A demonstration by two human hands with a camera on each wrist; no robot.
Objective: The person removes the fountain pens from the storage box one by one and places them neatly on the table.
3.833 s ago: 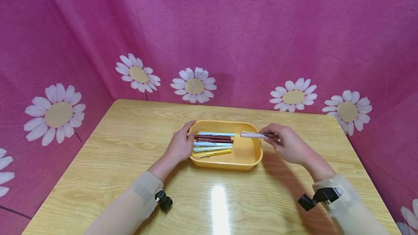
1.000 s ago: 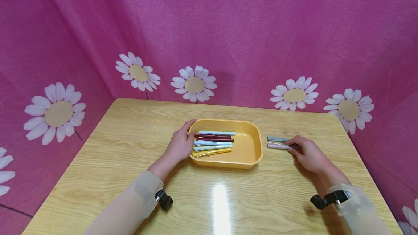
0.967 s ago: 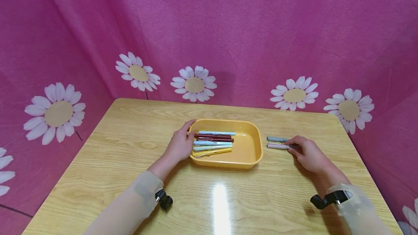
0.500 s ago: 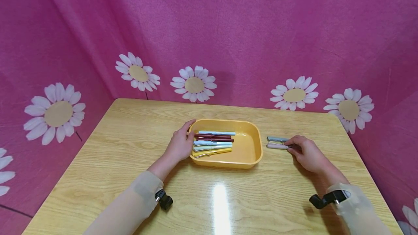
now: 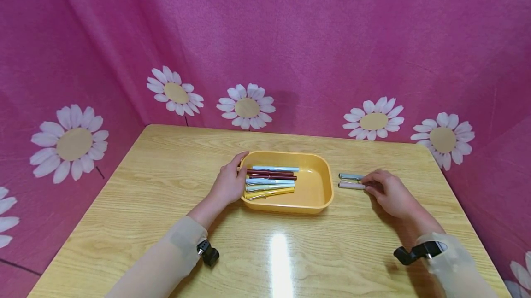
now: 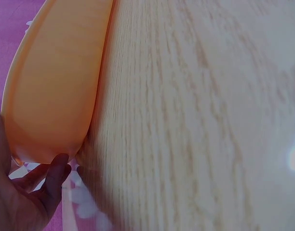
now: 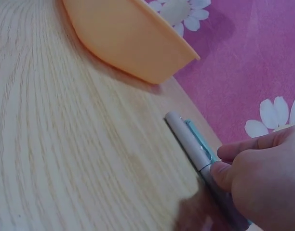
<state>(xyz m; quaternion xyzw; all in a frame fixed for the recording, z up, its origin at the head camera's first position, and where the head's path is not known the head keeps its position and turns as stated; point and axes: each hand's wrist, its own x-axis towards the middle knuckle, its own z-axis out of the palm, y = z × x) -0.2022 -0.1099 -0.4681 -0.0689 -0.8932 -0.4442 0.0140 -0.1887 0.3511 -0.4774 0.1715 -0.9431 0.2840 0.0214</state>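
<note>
Just off 3 o'clock of the yellow tray (image 5: 314,188), the pink pen (image 5: 351,185) is pinched by the right hand (image 5: 392,195), lying pretty much 9-to-3, cap aimed at 9. Yellow tray's held by the left hand (image 5: 228,184).

Left arm: pale beige long sleeve (image 5: 159,261), greyish patch near the cuff; small black angular camera mount (image 5: 209,254) with a silvery screw. Right arm: pale beige, slightly translucent sleeve (image 5: 456,263), creased; black bent camera bracket (image 5: 408,256), silvery screw, glossy upper face. Both hands bare.
</note>
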